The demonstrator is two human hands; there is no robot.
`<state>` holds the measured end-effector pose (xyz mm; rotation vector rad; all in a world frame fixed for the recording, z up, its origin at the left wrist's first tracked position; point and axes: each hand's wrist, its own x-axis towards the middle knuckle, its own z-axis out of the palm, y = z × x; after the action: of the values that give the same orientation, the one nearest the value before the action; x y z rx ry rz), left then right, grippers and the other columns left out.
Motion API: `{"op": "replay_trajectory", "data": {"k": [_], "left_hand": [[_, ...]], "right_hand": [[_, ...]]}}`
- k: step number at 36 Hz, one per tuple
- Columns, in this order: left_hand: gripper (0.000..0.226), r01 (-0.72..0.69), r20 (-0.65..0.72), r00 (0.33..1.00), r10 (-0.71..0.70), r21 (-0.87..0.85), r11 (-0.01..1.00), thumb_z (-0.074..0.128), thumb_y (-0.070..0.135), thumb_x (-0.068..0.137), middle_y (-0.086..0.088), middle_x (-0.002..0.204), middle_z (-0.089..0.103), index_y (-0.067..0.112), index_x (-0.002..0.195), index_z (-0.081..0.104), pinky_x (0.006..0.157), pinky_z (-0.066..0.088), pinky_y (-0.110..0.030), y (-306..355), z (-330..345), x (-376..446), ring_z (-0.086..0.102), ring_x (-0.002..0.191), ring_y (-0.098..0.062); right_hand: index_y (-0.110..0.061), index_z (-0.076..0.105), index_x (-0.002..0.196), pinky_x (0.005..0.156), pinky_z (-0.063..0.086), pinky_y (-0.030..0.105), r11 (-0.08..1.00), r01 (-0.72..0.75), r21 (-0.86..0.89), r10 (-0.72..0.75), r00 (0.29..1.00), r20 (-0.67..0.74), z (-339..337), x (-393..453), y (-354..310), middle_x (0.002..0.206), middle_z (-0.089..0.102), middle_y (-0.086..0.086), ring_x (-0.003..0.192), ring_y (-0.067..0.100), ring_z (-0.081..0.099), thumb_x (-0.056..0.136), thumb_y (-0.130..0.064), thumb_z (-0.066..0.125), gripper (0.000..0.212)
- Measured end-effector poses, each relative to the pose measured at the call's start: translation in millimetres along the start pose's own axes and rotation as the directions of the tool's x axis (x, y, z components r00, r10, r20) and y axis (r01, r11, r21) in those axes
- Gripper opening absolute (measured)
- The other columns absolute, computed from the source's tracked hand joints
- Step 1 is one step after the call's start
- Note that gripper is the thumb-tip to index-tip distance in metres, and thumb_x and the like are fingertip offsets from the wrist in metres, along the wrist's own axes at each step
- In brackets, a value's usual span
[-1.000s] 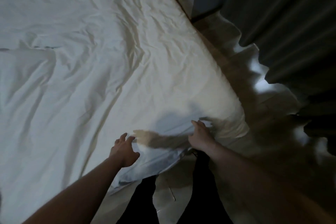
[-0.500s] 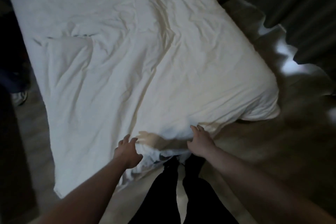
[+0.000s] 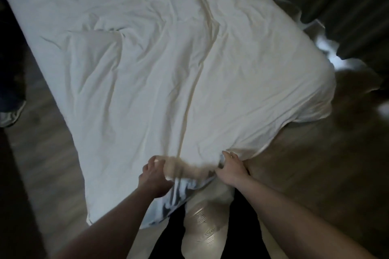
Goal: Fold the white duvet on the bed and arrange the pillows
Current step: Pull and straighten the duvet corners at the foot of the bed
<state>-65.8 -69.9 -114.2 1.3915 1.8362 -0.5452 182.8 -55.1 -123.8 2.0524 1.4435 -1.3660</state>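
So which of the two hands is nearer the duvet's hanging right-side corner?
The right hand, gripping the duvet edge on that side; the left hand grips farther away.

A rumpled white fabric duvet [image 3: 168,65] lay spread across the bed. At its near edge, the left hand [image 3: 154,176] and right hand [image 3: 231,169] each gripped the bunched cloth. Dark wooden floor [image 3: 315,164] and dark pleated curtains [image 3: 347,6] flanked the bed.

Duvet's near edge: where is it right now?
Head view, bottom centre: the duvet near edge is gripped between the left hand and right hand, at the foot of the bed.
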Motion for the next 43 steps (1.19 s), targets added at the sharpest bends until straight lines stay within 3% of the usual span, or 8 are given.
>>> {"op": "replay_trajectory", "data": {"k": [6,14,17,20,25,30,39,43], "left_hand": [[0.092,0.037,-0.038,0.999,-0.036,0.002,0.999,0.066,0.042,0.079,-0.002,0.157,0.010,0.028,0.151,0.010,0.106,0.040,-0.047,-74.7,7.7,15.4,0.029,0.138,-0.032],[0.069,0.028,-0.005,1.000,-0.028,-0.099,0.995,0.061,0.074,0.072,0.000,0.109,0.057,0.023,0.116,0.047,0.083,0.048,-0.038,-108.4,38.0,42.1,0.057,0.101,-0.025],[0.032,-0.019,-0.097,0.995,0.009,-0.104,0.994,0.058,0.056,0.085,0.005,0.085,0.057,0.026,0.087,0.048,0.067,0.042,-0.033,-101.1,49.2,49.3,0.058,0.085,-0.023],[0.028,-0.067,-0.153,0.986,0.066,-0.002,0.998,0.056,0.034,0.090,0.002,0.075,0.056,0.021,0.071,0.041,0.064,0.039,-0.031,-99.0,58.1,55.2,0.059,0.083,-0.028],[0.022,-0.115,-0.165,0.978,0.125,0.068,0.991,0.054,0.021,0.083,-0.001,0.076,0.058,0.019,0.067,0.040,0.060,0.037,-0.029,-96.3,59.6,46.3,0.059,0.080,-0.030],[0.022,-0.133,-0.182,0.971,0.155,0.124,0.983,0.053,0.022,0.086,-0.003,0.079,0.061,0.019,0.069,0.039,0.061,0.039,-0.030,-86.9,63.0,21.3,0.057,0.077,-0.030],[0.027,-0.117,0.011,0.993,0.116,0.084,0.990,0.059,0.033,0.090,-0.005,0.096,0.065,0.023,0.072,0.043,0.071,0.044,-0.030,-71.5,52.9,22.9,0.061,0.093,-0.026],[0.022,-0.085,0.064,0.994,0.084,0.003,0.996,0.067,0.043,0.085,0.003,0.089,0.064,0.024,0.080,0.056,0.078,0.048,-0.030,-111.4,25.0,32.6,0.061,0.092,-0.020]], "right_hand": [[-0.011,0.040,0.139,0.107,0.041,0.035,0.977,-0.127,0.170,0.129,0.992,-0.001,82.5,3.8,-29.1,0.147,0.042,0.012,0.131,0.028,0.046,0.083,-0.048,0.065,0.072],[0.005,0.044,0.140,0.111,0.034,0.036,0.921,-0.191,0.339,0.165,0.981,0.104,146.2,30.7,-59.4,0.147,0.043,0.024,0.135,0.037,0.041,0.106,-0.039,0.031,0.057],[0.003,0.051,0.135,0.107,0.039,0.036,0.870,-0.260,0.418,0.260,0.964,0.057,166.3,47.5,-59.9,0.142,0.049,0.024,0.129,0.037,0.048,0.103,-0.044,0.035,0.059],[-0.003,0.061,0.120,0.096,0.044,0.035,0.832,-0.254,0.493,0.302,0.953,-0.019,179.3,52.7,-53.1,0.129,0.060,0.021,0.119,0.037,0.056,0.100,-0.035,0.042,0.043],[-0.017,0.066,0.102,0.081,0.044,0.035,0.849,-0.155,0.505,0.256,0.957,-0.137,188.7,26.9,-14.5,0.111,0.066,0.015,0.104,0.035,0.060,0.098,-0.036,0.042,0.031],[-0.017,0.045,0.066,0.068,0.044,0.041,0.864,-0.050,0.502,0.206,0.943,-0.261,190.0,-15.4,21.0,0.073,0.059,0.007,0.077,0.034,0.056,0.097,-0.032,0.046,0.035],[-0.016,0.063,0.087,0.082,0.050,0.035,0.873,-0.236,0.427,0.314,0.942,-0.122,177.5,-8.2,19.3,0.109,0.067,0.017,0.098,0.034,0.063,0.094,-0.034,0.045,0.027],[-0.015,0.065,0.105,0.076,0.042,0.031,0.907,-0.163,0.387,0.227,0.966,-0.124,171.4,-18.6,-23.2,0.109,0.065,0.009,0.102,0.030,0.061,0.096,-0.043,0.045,0.035]]}}
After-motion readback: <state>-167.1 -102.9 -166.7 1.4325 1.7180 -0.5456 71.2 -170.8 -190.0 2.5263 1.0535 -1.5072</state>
